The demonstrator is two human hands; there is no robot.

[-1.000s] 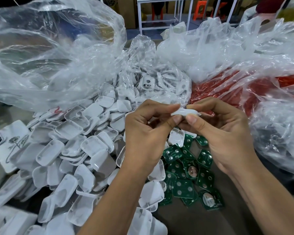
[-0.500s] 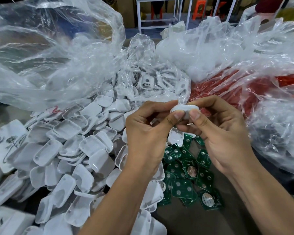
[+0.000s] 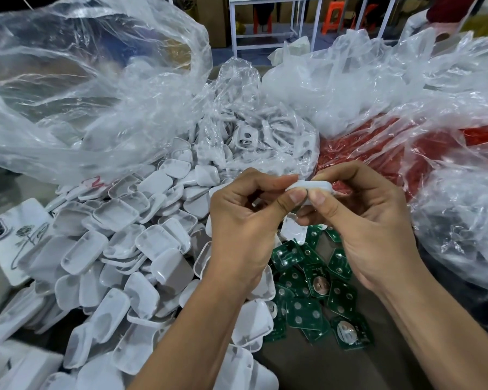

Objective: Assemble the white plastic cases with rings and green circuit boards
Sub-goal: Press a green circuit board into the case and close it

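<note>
White plastic fills most of the scene: a heap of small rounded case shells (image 3: 130, 249) spreads across the left half of the desk (image 3: 307, 367). At centre, raised above the heap, two bare hands hold one white case (image 3: 310, 187) between them. The left hand (image 3: 245, 229) pinches the case's left end, thumb below and curled fingers (image 3: 282, 180) above. The right hand (image 3: 369, 220) pinches the right end in the same way, its thumb tip just beside the left thumb tip, its other fingers bent over the top edge. Whether a ring or board sits inside the case cannot be told.

Below the hands, a loose cluster of green circuit boards (image 3: 316, 288) lies on the desk, touching the edge of the heap. Behind the hands, a clear plastic bag (image 3: 254, 142) holds more white parts. A large crumpled clear bag (image 3: 82, 88) rises at the upper left, and clear plastic over red material (image 3: 378, 147) lies at the right. A phone (image 3: 12, 237) in a white case rests at the far left.
</note>
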